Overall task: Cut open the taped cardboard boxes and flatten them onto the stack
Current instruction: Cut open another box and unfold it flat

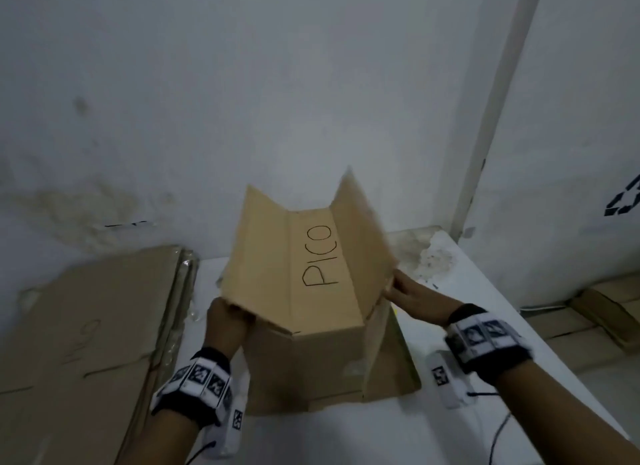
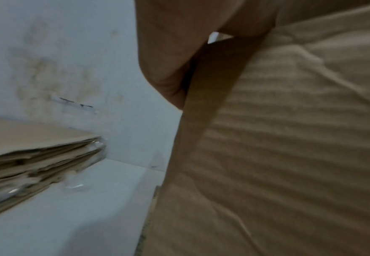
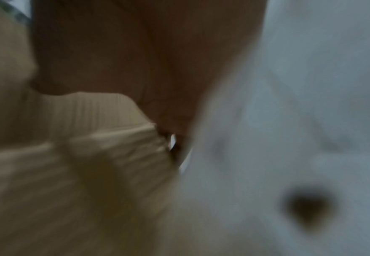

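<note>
A brown cardboard box [image 1: 311,274] with "PICO" handwritten on it stands opened up on the white table [image 1: 485,308], its panels spread in a V toward the wall. My left hand [image 1: 227,321] grips the lower corner of the left panel. My right hand [image 1: 412,298] holds the right panel's lower edge. In the left wrist view my left hand [image 2: 168,60] lies against the box's cardboard [image 2: 289,138]. The right wrist view is blurred; my right hand [image 3: 136,60] is on the box's cardboard [image 3: 70,155]. The stack of flattened boxes [image 1: 86,326] lies at the left.
The stack's edge [image 2: 37,155] shows several layers with bits of clear tape. A stained white wall stands close behind the table. A white pipe [image 1: 495,101] runs up at the right. More cardboard [image 1: 588,319] lies lower down, past the table's right edge.
</note>
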